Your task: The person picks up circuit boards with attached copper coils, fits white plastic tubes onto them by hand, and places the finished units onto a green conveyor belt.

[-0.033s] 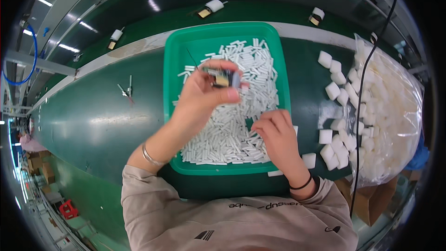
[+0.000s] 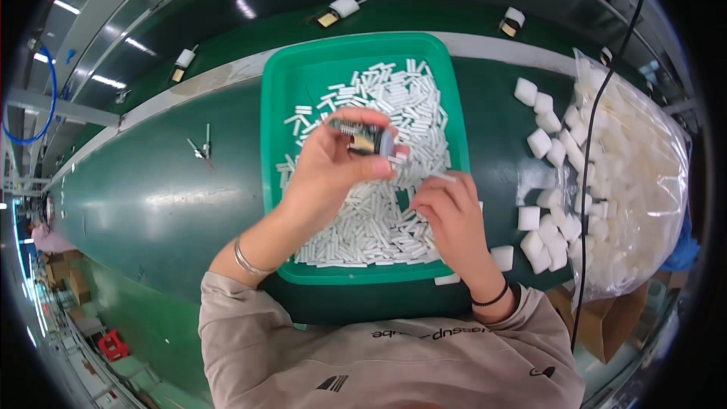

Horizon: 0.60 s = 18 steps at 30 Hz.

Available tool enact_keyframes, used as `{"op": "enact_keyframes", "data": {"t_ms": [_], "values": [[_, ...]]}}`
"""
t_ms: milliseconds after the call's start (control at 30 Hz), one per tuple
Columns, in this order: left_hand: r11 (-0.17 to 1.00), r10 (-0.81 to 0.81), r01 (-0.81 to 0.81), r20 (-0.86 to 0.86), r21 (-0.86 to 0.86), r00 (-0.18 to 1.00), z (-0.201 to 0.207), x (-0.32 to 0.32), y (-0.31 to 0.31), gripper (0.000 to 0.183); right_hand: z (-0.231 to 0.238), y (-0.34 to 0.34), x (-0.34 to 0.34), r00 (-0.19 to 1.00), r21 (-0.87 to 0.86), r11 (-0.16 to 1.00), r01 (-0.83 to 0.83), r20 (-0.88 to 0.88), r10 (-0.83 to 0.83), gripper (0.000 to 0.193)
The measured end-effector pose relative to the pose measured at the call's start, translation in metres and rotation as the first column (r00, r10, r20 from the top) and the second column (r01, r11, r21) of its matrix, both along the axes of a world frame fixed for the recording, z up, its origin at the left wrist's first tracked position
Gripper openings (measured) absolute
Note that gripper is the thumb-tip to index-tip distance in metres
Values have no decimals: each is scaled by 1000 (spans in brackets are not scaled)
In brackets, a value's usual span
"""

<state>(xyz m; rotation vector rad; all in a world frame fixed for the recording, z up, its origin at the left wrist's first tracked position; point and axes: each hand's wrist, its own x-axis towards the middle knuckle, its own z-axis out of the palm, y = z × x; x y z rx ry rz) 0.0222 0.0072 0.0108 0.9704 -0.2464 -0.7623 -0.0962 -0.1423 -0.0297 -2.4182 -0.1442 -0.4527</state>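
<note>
My left hand (image 2: 333, 159) is closed around a small dark electronic part (image 2: 368, 141) with a yellow block and a rounded grey end, lifted over the tray. A short white piece shows beside its fingertips. Beneath is a green plastic tray (image 2: 268, 151), holding a heap of short white tubes (image 2: 363, 231). My right hand (image 2: 453, 220) rests low over the heap at the tray's right side, fingers curled inward. One white tube (image 2: 443, 176) shows at its forefinger; whatever sits between the fingertips is hidden.
White foam blocks (image 2: 539, 144) lie right of the tray, beside a clear plastic bag (image 2: 636, 182) full of them. A black cable (image 2: 589, 151) hangs across the bag. Several similar parts (image 2: 338, 10) lie on the belt behind. Two thin pieces (image 2: 201, 148) lie on the left tabletop.
The part in my left hand has come down slightly and looks less blurred. A white tube now shows at my right forefinger.
</note>
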Motion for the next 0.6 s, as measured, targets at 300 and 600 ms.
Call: {"op": "enact_keyframes", "data": {"t_ms": [300,600], "values": [[999,43,-43,238,-8,970,-21,-18,-1,42,5,-4,-16,974,774,594,220,-145,-172,23],[998,32,-16,283,-60,958,-23,-18,2,42,3,-4,-18,980,859,479,181,-119,-158,20]]}}
